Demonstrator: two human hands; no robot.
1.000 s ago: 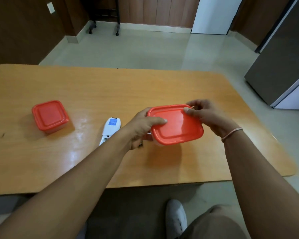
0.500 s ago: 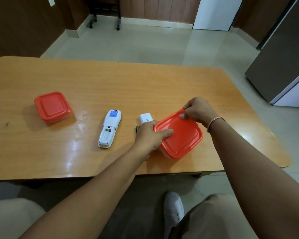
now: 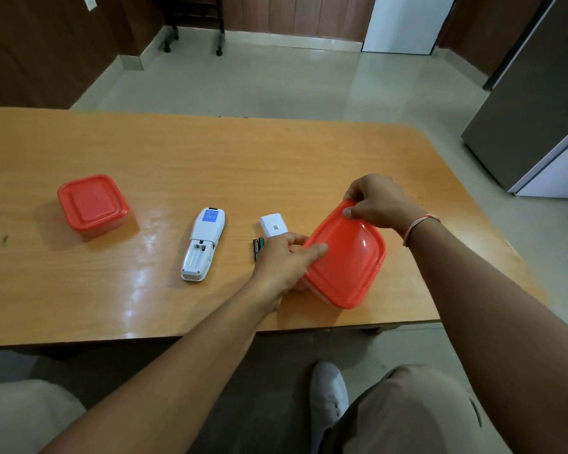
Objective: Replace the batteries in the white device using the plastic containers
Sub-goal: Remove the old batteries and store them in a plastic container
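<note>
A plastic container with a red lid [image 3: 345,262] stands near the table's front edge, right of centre. My left hand [image 3: 286,260] grips its left side, the index finger lying over the lid's edge. My right hand [image 3: 376,201] pinches the lid's far corner, which is tilted up. The white device [image 3: 204,245] lies face down at mid-table with its battery compartment open and empty. Its white cover [image 3: 274,225] and two dark batteries [image 3: 257,248] lie just left of my left hand. A second red-lidded container [image 3: 92,204] sits closed at the left.
The wooden table [image 3: 210,152] has its front edge just below the held container. A grey cabinet [image 3: 535,106] stands on the floor to the right. My knees and a white shoe [image 3: 328,393] show below the table.
The container has come down from in front of me onto the table. My right hand has shifted to the lid's far corner and raised it. The batteries and cover have come into sight.
</note>
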